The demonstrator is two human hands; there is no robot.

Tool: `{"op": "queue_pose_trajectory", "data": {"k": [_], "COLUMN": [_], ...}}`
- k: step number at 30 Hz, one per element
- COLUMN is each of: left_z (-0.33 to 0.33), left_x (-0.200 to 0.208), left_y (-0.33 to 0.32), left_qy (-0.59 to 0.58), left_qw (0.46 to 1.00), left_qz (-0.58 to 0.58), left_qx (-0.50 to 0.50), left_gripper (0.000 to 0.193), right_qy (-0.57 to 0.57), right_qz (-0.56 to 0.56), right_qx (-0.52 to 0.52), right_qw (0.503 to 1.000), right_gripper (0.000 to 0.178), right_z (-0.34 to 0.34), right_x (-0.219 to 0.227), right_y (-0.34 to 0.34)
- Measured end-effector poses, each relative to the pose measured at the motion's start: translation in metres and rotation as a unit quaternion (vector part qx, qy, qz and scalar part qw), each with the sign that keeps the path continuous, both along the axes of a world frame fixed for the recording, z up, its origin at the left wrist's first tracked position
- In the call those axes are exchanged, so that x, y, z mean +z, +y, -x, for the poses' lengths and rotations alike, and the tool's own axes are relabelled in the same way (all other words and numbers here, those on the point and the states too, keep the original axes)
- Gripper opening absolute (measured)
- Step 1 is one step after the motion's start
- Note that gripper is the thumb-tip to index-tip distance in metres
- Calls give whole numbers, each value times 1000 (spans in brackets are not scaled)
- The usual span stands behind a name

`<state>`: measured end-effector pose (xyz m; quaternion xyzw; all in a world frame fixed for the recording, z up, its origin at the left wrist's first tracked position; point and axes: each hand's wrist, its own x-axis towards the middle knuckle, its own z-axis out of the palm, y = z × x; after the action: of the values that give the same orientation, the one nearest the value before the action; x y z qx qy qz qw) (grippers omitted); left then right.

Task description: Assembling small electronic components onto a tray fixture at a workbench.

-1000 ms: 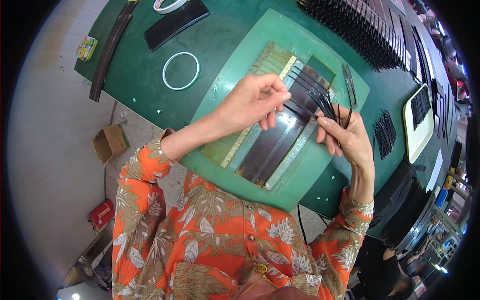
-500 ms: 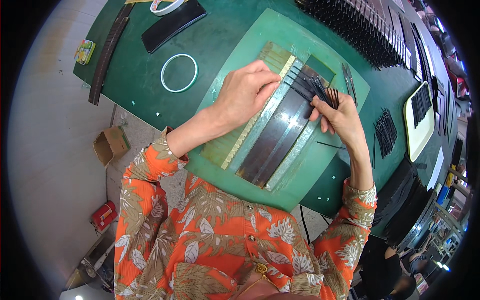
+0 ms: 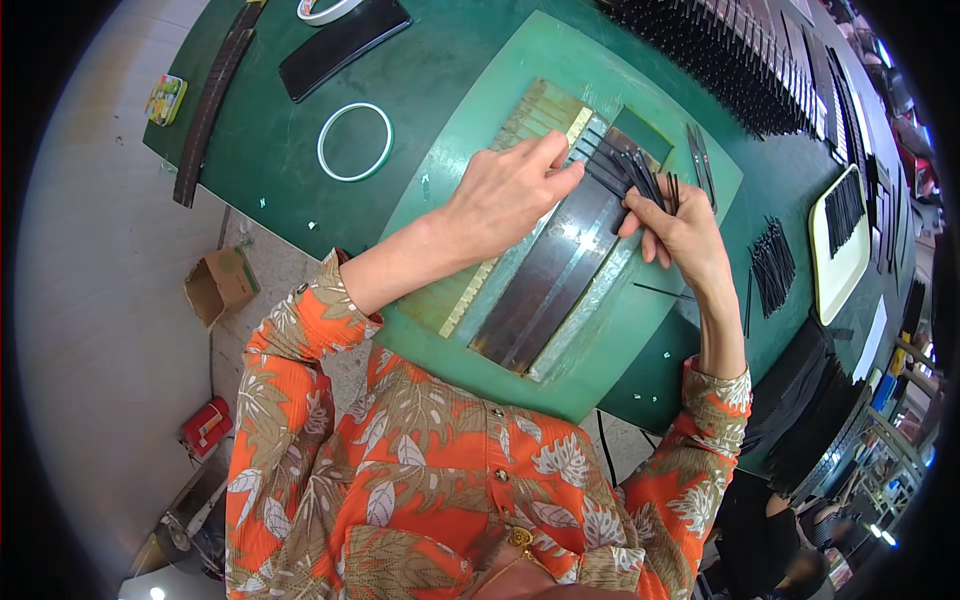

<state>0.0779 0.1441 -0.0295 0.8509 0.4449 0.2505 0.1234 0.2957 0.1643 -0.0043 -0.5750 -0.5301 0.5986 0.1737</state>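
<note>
A bunch of thin black strips (image 3: 640, 172) is held in my right hand (image 3: 680, 225), fingers and thumb closed round it. Several more strips lie fanned out from the bunch toward the left, across the metal plate of a flat jig (image 3: 545, 280). My left hand (image 3: 512, 195) is over the jig's left side, its fingers bent and thumb and forefinger together at the left ends of those strips; whatever is between the fingertips is too small to make out. Along the jig runs a pale, scale-like strip (image 3: 455, 312). Under the jig lies a green mat (image 3: 480, 130).
Tweezers (image 3: 702, 165) lie at the mat's right edge. Farther right are a pile of black strips (image 3: 772, 268) and a cream tray (image 3: 845, 262) with more. A tape ring (image 3: 322, 152) and a black flat case (image 3: 345, 50) lie at left. Dense rows of black pieces (image 3: 720, 65) stand at the back.
My left hand has moved slightly right and nearer, from the jig's pale strip to the ends of the black strips. My right hand stays almost still with the bunch.
</note>
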Motion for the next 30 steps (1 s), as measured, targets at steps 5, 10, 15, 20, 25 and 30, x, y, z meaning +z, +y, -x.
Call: {"op": "queue_pose_trajectory", "data": {"k": [5,10,15,20,25,30], "left_z": [0,2,5,9,11,10], "left_x": [1,-3,0,4,0,-6], "left_y": [-2,1,2,-9,-11,-10], "left_qy": [35,3,-128,-190,-179,-155], "left_qw": [999,1000,991,974,975,985], "left_qz": [-8,-1,34,92,104,61], "left_qx": [2,-9,29,79,84,49], "left_gripper": [18,20,15,10,11,16], "right_qy": [-11,-38,5,19,10,-1], "right_qz": [2,-17,-21,-25,-15,-14], "right_qx": [-13,-32,15,29,37,42], "right_qw": [1000,999,1000,999,999,999], "right_gripper": [16,16,15,14,15,16], "right_z": [-31,-38,14,20,23,24], "right_x": [24,44,27,3,0,-2], "right_y": [-9,-17,-6,2,5,6]}}
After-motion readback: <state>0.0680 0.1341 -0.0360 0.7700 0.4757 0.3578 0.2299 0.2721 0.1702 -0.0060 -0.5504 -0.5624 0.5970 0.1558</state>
